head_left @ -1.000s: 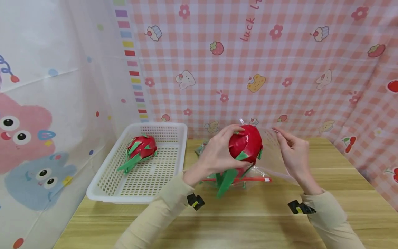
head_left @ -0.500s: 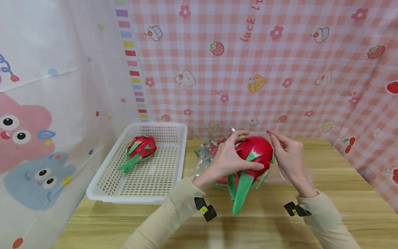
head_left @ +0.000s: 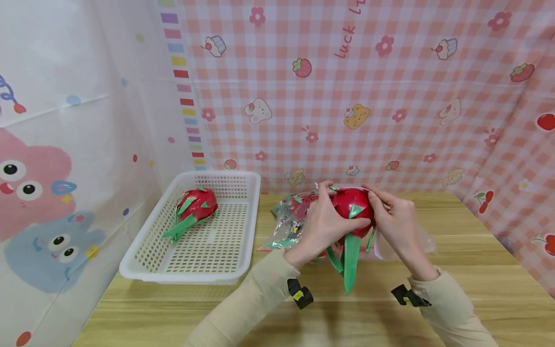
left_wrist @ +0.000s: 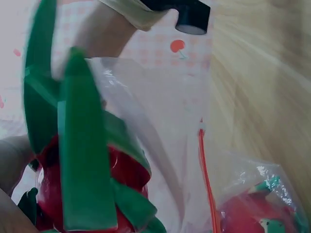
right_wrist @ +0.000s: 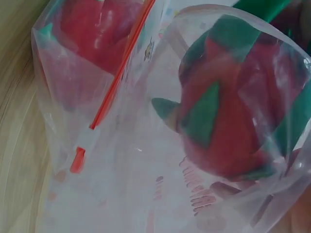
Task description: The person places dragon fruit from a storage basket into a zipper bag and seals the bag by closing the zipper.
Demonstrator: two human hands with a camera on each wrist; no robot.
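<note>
My left hand [head_left: 326,222] grips a red toy dragon fruit [head_left: 353,205], whose long green leaves [head_left: 351,258] hang toward me. My right hand [head_left: 395,222] pinches the edge of a clear plastic bag [head_left: 422,243] beside the fruit. Seen from the right wrist, the rounded end of the fruit [right_wrist: 223,107] shows through the bag's film, near its mouth. How deep it sits inside I cannot tell. Behind my left hand lies another clear printed bag [head_left: 288,224] with a red zip strip [left_wrist: 206,174] and a red and green fruit [left_wrist: 257,213] in it.
On the left stands a white perforated basket [head_left: 247,241] with another dragon fruit [head_left: 197,207] lying in it. Patterned cloths [head_left: 277,72] hang behind and at the sides of the wooden table [head_left: 368,308].
The fruit in my left hand has moved right and slightly down toward my right hand, against the bag. My right hand has shifted left. The bag behind has come more into view.
</note>
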